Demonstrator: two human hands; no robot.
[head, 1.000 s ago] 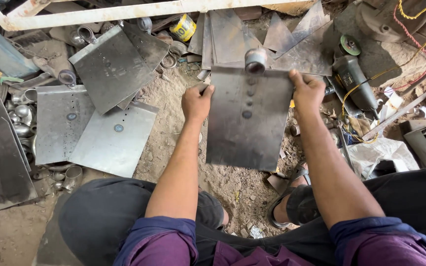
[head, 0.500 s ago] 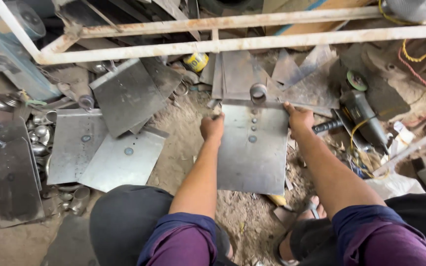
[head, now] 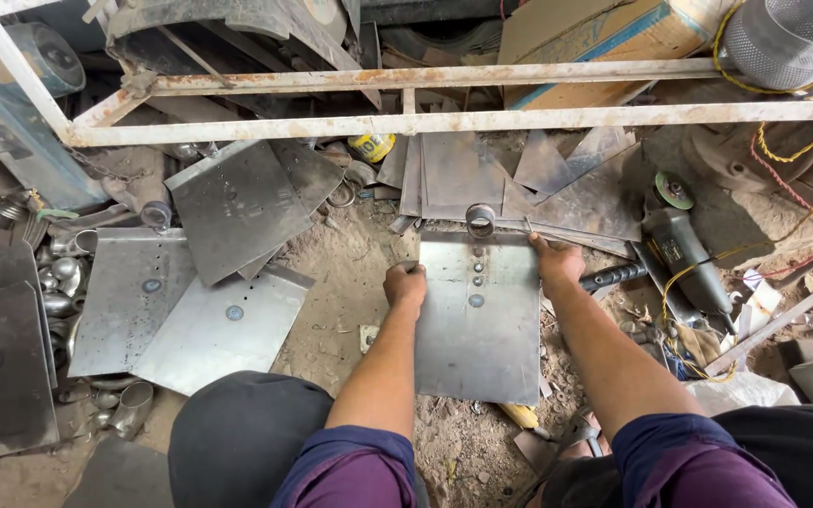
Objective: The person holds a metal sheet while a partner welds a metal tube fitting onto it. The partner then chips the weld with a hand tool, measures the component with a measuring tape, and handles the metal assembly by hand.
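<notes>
1. The left hand [head: 405, 284] is curled around the left edge of a metal plate [head: 480, 325], near its top corner.
2. The right hand [head: 557, 263] pinches the plate's upper right corner, fingers closed on it.
3. The plate lies flat on the sandy floor [head: 350, 273] between the person's knees, with a row of small holes down its middle.
4. A short ring [head: 480, 220] stands at the plate's top edge.
5. More plates [head: 190, 301] lie to the left; an angle grinder [head: 679, 249] lies to the right.
</notes>
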